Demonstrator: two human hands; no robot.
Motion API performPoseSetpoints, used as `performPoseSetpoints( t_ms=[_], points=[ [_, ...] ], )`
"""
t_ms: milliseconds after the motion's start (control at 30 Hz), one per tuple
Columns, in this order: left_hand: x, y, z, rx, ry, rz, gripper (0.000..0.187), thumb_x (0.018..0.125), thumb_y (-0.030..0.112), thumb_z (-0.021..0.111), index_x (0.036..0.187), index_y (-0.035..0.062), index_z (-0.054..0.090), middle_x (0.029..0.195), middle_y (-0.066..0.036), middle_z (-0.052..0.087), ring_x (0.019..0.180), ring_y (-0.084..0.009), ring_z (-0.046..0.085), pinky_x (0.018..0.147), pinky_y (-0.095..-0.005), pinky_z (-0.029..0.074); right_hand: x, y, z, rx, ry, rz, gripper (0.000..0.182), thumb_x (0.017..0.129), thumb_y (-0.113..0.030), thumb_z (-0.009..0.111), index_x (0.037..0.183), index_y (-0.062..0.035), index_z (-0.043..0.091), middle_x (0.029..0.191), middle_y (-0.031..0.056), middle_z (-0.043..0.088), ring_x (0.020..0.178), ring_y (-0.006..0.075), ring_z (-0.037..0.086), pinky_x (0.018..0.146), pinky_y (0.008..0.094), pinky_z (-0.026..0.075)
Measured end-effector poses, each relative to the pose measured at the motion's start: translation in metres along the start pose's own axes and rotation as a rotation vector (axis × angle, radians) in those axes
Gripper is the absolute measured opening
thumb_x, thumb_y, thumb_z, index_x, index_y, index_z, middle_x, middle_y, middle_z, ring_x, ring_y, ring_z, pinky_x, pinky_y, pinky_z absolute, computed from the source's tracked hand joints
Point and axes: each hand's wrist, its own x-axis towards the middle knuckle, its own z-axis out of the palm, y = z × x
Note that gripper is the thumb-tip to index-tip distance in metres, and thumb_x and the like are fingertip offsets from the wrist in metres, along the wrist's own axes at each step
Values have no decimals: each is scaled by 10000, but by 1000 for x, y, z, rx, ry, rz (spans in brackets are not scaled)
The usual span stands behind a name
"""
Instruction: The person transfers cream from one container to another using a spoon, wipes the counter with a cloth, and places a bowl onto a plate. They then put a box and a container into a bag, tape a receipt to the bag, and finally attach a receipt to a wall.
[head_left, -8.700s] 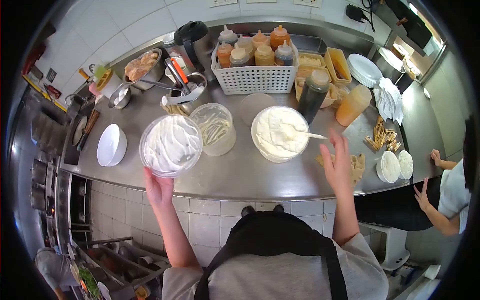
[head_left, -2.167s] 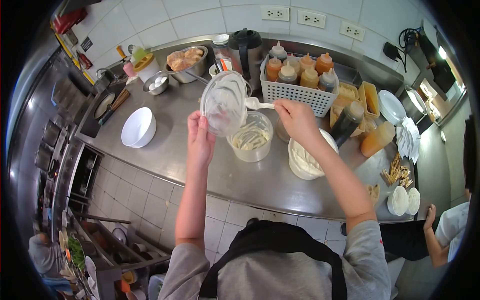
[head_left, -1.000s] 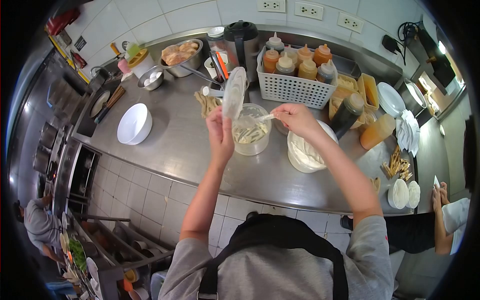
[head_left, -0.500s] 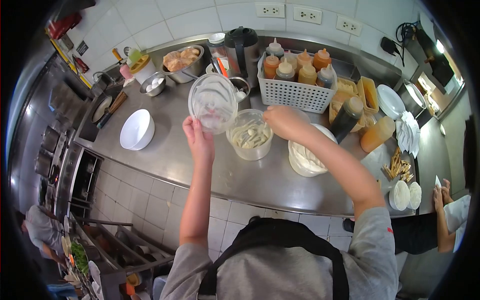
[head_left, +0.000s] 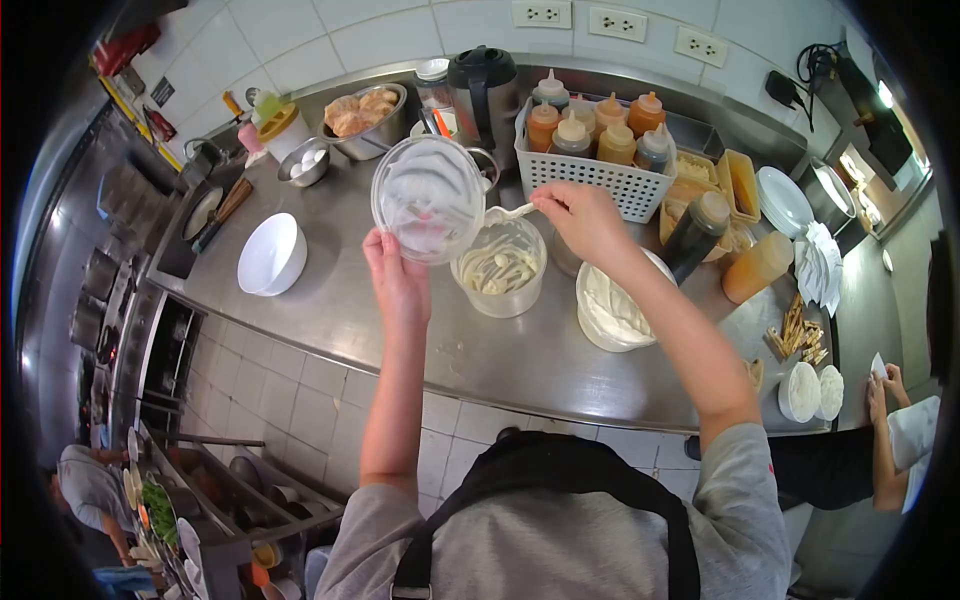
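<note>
My left hand grips a clear round plastic lid by its lower edge, tilted up and smeared with white. Between the fingertips of my right hand is the handle of a white spoon. Its head reaches left to the lid's right edge, above a clear plastic tub. Pale creamy streaks cover the tub's inside. Right of it, below my right forearm, stands a white tub of thick cream. Another clear disc is partly hidden behind my right hand.
A white bowl sits on the steel counter at left. Behind are a pot of raw meat, a jug and a basket of sauce bottles. Dark and orange bottles stand right; another person's hands are farther right.
My right hand has shifted a little right, and the spoon now shows, its head raised to the lid. The lid has tipped slightly more toward me.
</note>
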Motion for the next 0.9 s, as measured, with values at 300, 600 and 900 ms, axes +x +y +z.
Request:
performPoseSetpoints(
  t_ms=[300,600,900],
  points=[
    [3,-9,-2,-32,75,26,176,908,167,329,1043,54,318,1106,-126,421,1059,-233,445,894,-384,380,-5,-2,-3,-41,-417,-135,159,772,-158,537,850,-40,609,774,108,596,718,240,568,650,309,439],
    [-39,41,-17,-1,178,162,210,906,171,329,1068,37,320,1168,-153,399,1090,-288,422,917,-425,350,14,30,24,-213,-440,-214,137,722,-123,523,757,-15,600,751,161,585,728,311,558,665,367,435],
    [-180,103,-77,29,528,370,240,901,249,342,1059,74,382,1137,-118,443,1028,-245,465,880,-408,372,30,13,30,-148,-734,-182,145,751,-126,525,770,15,554,683,192,545,630,315,532,574,345,397]
  ],
)
